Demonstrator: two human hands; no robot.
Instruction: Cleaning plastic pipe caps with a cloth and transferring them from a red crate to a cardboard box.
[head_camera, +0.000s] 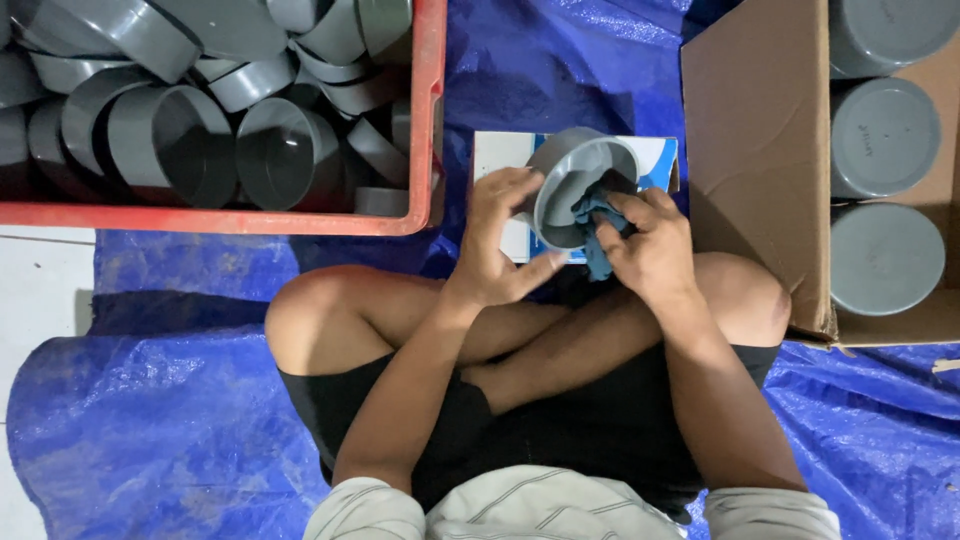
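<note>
Tarp (180, 420): blue, crinkled, spread over the floor; carried every item listed below and the seated person. A strip of white floor (35, 290) showed at the left edge.

Crate (425, 120): red plastic, upper left, resting on the tarp. Heaped full of loose grey caps (170, 140), lying at all angles, most with open ends showing.

Carton (755, 150): brown cardboard, upper right, flap open toward the person. Held grey caps in a neat column (885, 140), closed ends up, touching one another.

Person: seated cross-legged on the tarp between crate and carton, knees just beside each; dark shorts, light striped shirt.

Box (495, 155): small, white and blue, flat on the tarp ahead of the shins, partly hidden by hands and cap.

Cap (570, 185): grey, round, tilted with its open end toward the camera; held above the box, between crate and carton, at the centre of the view.

Left hand (495, 240): grip clenched on the cap, fingers spread over its left wall and rim, thumb stretched beneath toward the right hand.

Right hand (650, 245): grip clenched on the rag, knuckles up, pressing it against the cap's right rim.

Rag (598, 215): dark teal, bunched; part tucked inside the cap's mouth, part hanging below the right hand.
</note>
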